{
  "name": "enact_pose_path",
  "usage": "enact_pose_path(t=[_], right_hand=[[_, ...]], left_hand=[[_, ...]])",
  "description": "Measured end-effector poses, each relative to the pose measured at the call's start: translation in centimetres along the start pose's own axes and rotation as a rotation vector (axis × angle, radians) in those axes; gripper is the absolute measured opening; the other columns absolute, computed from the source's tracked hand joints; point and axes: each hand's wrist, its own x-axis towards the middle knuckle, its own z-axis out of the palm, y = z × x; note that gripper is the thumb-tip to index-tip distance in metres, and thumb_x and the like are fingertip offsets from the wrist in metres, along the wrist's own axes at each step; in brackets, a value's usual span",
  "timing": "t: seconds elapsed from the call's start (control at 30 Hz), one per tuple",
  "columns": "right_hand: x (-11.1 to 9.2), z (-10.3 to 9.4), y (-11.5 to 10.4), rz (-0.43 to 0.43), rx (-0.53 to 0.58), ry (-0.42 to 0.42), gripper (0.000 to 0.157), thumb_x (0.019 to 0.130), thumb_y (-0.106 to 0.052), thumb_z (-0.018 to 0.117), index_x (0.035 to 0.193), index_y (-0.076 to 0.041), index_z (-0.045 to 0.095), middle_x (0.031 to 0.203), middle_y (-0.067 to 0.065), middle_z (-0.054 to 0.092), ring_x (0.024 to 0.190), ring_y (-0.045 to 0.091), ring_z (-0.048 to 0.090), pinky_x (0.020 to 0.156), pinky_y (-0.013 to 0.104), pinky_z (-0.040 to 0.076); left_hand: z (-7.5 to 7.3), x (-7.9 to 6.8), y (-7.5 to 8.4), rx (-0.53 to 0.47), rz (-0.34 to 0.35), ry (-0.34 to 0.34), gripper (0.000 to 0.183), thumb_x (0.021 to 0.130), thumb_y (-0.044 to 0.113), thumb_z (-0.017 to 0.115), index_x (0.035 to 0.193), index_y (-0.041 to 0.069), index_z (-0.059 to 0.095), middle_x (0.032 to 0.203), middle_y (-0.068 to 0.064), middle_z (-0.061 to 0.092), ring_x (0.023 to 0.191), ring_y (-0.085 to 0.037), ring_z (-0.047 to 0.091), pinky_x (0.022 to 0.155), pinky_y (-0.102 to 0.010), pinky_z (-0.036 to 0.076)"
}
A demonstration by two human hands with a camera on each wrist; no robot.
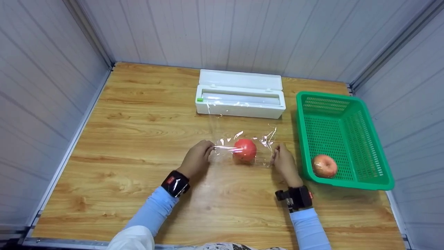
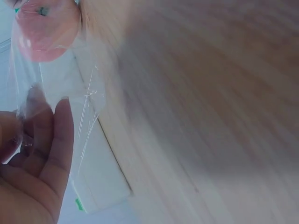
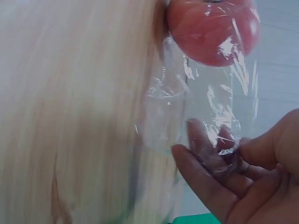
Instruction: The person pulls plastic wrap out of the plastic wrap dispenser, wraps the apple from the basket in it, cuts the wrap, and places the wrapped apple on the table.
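Note:
A red apple (image 1: pixel 245 150) sits on the wooden table under a clear sheet of plastic wrap (image 1: pixel 225 141). To its left, my left hand (image 1: pixel 198 157) pinches one edge of the wrap between thumb and fingers. On the other side, my right hand (image 1: pixel 285 162) pinches the opposite edge, where the film bunches up in the right wrist view. The wrap stretches back toward a white cling film dispenser (image 1: pixel 240 110), whose lid is up and whose roll shows inside. Through the film, the apple (image 3: pixel 215 28) looks whole, its stem hollow facing up.
A green plastic basket (image 1: pixel 301 139) stands at the right, close to my right hand, with another apple (image 1: pixel 324 166) in its near left corner. A green slider (image 1: pixel 200 99) sits at the dispenser's left end. Pale panel walls (image 1: pixel 222 31) enclose the table's back and sides.

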Motion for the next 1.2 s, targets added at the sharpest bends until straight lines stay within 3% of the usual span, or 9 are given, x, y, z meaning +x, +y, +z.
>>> enact_pose_path(t=[0.23,0.47,0.93,1.2], right_hand=[[1.1,0.7,-0.2,0.010,-0.067,0.044,0.010,0.094,-0.004,0.039,0.100,0.002,0.044,0.082,0.019,0.056,0.076,0.034,0.057,0.066,0.049,0.048],[2.2,1.3,-0.3,0.013,-0.098,0.113,0.010,0.090,-0.001,0.043,0.099,0.003,0.046,0.080,0.022,0.059,0.072,0.038,0.058,0.061,0.051,0.045],[5.0,1.4,-0.6,0.118,-0.088,0.026,0.019,0.090,-0.003,0.047,0.108,-0.001,0.042,0.092,0.021,0.061,0.079,0.036,0.059,0.063,0.048,0.046],[6.6,1.5,-0.5,0.198,-0.099,-0.048,0.022,0.091,-0.005,0.044,0.113,-0.005,0.040,0.096,0.018,0.061,0.084,0.033,0.059,0.064,0.042,0.046]], left_hand=[[0.4,1.0,-0.4,-0.026,-0.007,0.011,0.017,0.097,0.015,0.046,0.100,0.004,0.060,0.091,-0.008,0.058,0.086,-0.017,0.057,0.082,-0.032,0.051],[1.0,1.9,-1.1,-0.034,-0.007,0.019,0.017,0.098,0.015,0.045,0.099,0.003,0.058,0.094,-0.012,0.059,0.090,-0.021,0.057,0.086,-0.035,0.049],[1.1,4.3,-1.9,-0.045,-0.038,0.059,0.016,0.096,0.013,0.048,0.100,0.003,0.060,0.092,-0.009,0.059,0.088,-0.022,0.057,0.083,-0.035,0.049],[1.2,6.0,-2.0,-0.083,-0.104,0.025,0.016,0.094,0.009,0.050,0.102,0.001,0.062,0.097,-0.012,0.060,0.093,-0.025,0.057,0.090,-0.038,0.048]])
